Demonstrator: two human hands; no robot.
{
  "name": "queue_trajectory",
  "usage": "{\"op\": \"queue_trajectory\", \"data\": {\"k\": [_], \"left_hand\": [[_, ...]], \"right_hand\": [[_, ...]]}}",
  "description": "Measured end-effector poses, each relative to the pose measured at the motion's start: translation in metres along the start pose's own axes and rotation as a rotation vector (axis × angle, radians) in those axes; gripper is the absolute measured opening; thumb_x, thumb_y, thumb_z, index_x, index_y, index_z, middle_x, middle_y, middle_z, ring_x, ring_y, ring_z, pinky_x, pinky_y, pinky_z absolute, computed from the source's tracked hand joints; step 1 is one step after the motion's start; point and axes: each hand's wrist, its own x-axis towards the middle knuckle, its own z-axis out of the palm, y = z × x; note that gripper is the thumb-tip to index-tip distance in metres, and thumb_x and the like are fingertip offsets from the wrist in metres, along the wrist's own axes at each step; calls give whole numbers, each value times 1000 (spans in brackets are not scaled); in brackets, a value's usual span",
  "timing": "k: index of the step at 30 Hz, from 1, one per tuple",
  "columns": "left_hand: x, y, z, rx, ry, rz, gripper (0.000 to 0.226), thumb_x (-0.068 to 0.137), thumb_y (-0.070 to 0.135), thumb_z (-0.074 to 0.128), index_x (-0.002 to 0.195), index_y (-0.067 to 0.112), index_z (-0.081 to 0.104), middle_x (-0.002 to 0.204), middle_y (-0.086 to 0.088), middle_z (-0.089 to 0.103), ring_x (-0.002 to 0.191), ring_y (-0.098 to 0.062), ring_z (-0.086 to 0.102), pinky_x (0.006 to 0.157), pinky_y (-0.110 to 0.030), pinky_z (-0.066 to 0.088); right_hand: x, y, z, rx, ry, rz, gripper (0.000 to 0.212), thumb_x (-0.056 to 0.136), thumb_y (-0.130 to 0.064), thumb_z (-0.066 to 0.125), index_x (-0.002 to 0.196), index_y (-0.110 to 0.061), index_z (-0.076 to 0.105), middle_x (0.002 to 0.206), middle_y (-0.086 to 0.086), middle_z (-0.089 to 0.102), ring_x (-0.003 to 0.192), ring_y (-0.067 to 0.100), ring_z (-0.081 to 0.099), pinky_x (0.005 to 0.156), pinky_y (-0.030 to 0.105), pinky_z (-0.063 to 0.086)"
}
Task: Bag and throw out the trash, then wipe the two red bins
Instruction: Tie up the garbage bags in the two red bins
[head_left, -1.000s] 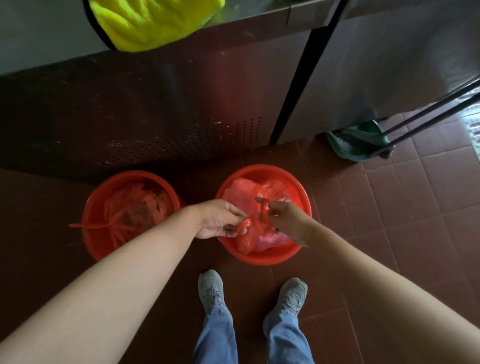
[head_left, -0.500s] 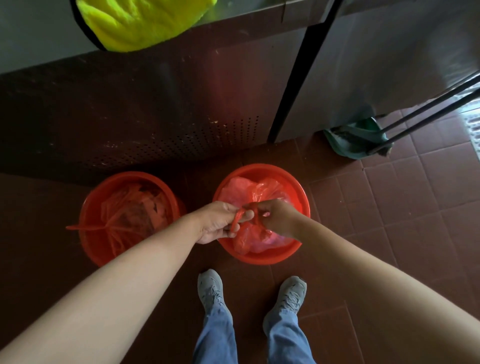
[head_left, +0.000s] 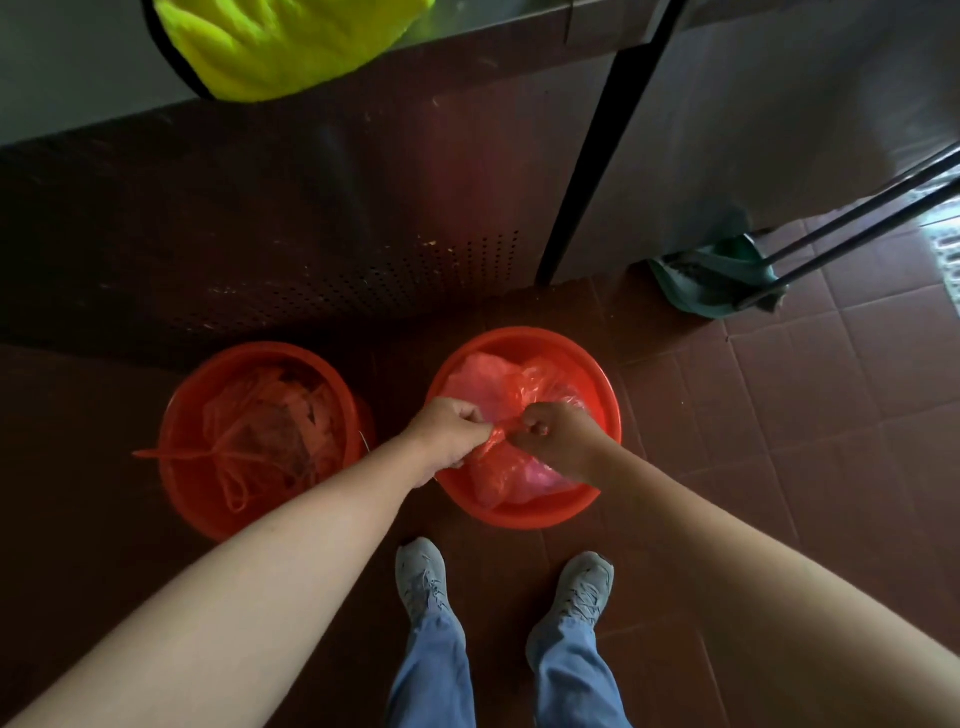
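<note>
**Knotting the bag in the right-hand bin**

Both hands meet over the red bin that stands on the tiled floor just ahead of the person's grey shoes. The left hand is curled tight around one gathered end of the red plastic trash bag, and the right hand pinches the other end. A short twisted strand of plastic is stretched between them. The hands appear to pull against each other to close the bag's mouth with a knot, so that nothing spills when it is lifted. The bag itself sits inside the bin, filling most of it.

The second red bin stands close by on the person's left. Its liner lies slack and open, with thin handle loops trailing over the rim, so it looks not yet tied.

A bright yellow cloth hangs over the metal counter edge above, probably kept within reach for the wiping. A green dustpan rests against the cabinet farther right.
</note>
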Motion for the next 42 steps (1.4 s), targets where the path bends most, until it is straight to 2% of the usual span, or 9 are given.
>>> {"op": "queue_trajectory", "data": {"k": [4,7,12,15,17,21,27,33,42], "left_hand": [[5,-9,-15,302,222,68,37,80,25,75,53,17,51,45,9,48,47,-11,48,48,-24,37],[7,-8,-18,419,368,95,39,80,24,72,52,13,48,45,6,47,43,-9,47,37,-17,30],[7,1,-14,517,494,58,9,87,22,61,83,15,58,85,-8,66,86,-34,67,66,-36,49],[4,8,-11,637,487,69,13,91,20,55,104,21,58,99,-8,66,94,-35,66,72,-41,52],[-1,9,-16,792,455,88,19,90,18,51,104,25,62,103,-6,67,100,-34,65,78,-42,55],[-5,2,-22,942,388,120,25,87,15,47,101,26,66,110,-2,62,109,-31,60,86,-44,53],[2,-4,-24,766,423,98,14,89,23,53,85,27,66,91,1,66,94,-31,65,70,-34,47],[7,-16,-26,633,307,63,12,89,26,62,77,25,66,77,4,66,80,-25,64,69,-31,51],[-13,-4,-2,-274,80,-41,15,90,9,66,79,19,65,78,3,62,80,-11,58,72,-28,46]], "right_hand": [[-5,14,-4,-5,107,161,22,87,-34,65,69,-23,60,69,-10,59,67,12,57,58,26,40],[-10,13,-6,367,264,370,31,86,-37,64,68,-12,67,51,-6,58,56,15,55,51,26,39],[-14,1,0,916,635,707,31,89,-33,59,65,-15,68,64,5,65,73,32,67,72,40,57],[-16,6,3,676,782,624,23,95,-31,54,99,-17,72,96,5,69,97,33,68,78,37,51],[-20,19,1,125,620,385,33,98,-30,53,130,-25,58,124,3,59,107,33,63,79,39,48],[-23,34,-14,-380,402,162,29,95,-27,54,123,-26,59,115,2,57,98,33,64,66,35,41],[-17,43,-46,200,304,494,13,82,-23,66,92,-17,72,85,5,69,85,30,68,76,38,58],[-19,59,-36,494,330,616,7,83,-10,66,79,-13,70,62,7,58,45,21,51,43,26,42],[-36,24,-22,1138,125,366,29,89,8,56,76,-15,70,80,0,70,74,11,63,62,23,47]]}}
